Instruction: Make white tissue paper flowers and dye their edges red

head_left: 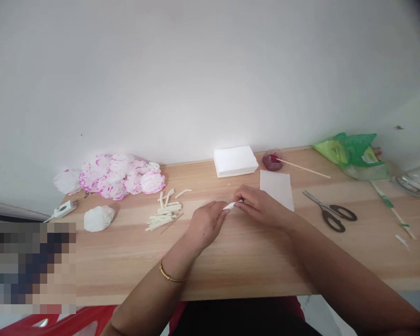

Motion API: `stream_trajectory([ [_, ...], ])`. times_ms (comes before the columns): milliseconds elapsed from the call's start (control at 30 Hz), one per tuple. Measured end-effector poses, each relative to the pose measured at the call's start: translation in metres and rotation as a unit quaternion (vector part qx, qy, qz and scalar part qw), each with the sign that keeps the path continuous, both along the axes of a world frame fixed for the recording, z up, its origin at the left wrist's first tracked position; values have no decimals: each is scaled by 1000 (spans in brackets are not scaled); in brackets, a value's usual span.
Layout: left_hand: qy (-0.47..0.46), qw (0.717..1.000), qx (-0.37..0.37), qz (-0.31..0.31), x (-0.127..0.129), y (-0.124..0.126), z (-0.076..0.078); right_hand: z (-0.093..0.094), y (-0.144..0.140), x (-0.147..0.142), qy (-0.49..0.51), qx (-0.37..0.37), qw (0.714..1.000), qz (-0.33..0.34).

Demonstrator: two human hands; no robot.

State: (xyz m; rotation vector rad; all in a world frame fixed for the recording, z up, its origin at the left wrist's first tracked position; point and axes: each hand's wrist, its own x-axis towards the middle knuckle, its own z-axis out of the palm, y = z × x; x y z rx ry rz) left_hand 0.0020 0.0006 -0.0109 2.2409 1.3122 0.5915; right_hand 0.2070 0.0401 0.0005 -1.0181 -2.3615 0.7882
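Between the fingertips of both hands, above the middle of the table, is a small piece of white tissue paper (232, 205), gathered or folded narrow. My left hand (206, 224) pinches its left end; a gold bangle circles that wrist. My right hand (257, 205) pinches the other end, its fingers partly hiding the paper. A flat white sheet (276, 186) lies just beyond my right hand. Left of my left hand is a loose pile of cream-coloured short strips (164, 214).
Pink-and-white paper flowers (117, 175) heap at the back left, a white paper ball (98, 218) before them. A stack of white tissues (235, 161), a dark red bundle with a stick (273, 161), scissors (331, 212), a green plastic bag (353, 154) and a glass jar (415, 179) stand around.
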Motion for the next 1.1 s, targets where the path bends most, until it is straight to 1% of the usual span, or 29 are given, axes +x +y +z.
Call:
stream_trajectory([
  [67, 23, 1000, 10, 2, -1, 1, 1, 0, 0, 1, -12, -10, 1000, -8],
  [167, 42, 999, 11, -1, -3, 4, 4, 1, 2, 3, -15, -6, 1000, -14],
  [300, 44, 999, 8, -20, -8, 9, 6, 4, 6, 9, -12, 5, 1000, -21],
  [467, 35, 999, 12, -34, -12, 12, 6, 4, 11, 16, -14, -11, 999, -36],
  [600, -33, 999, 6, -22, -12, 12, 7, 3, 13, 20, -5, -23, 998, -56],
  [733, -118, 992, -50, 7, -10, 12, 9, 2, 14, 21, 4, -22, 998, -58],
  [833, -166, 983, -70, 38, -8, 12, 7, 2, 13, 20, 5, -22, 998, -61],
  [967, -227, 968, -65, 79, -6, 12, -3, 3, 12, 19, 10, -25, 998, -58],
  [1033, -254, 962, -57, 86, -7, 12, -6, 3, 11, 18, 10, -27, 998, -57],
  [1100, -257, 962, -39, 87, -7, 12, -7, 3, 11, 18, 10, -27, 998, -59],
])
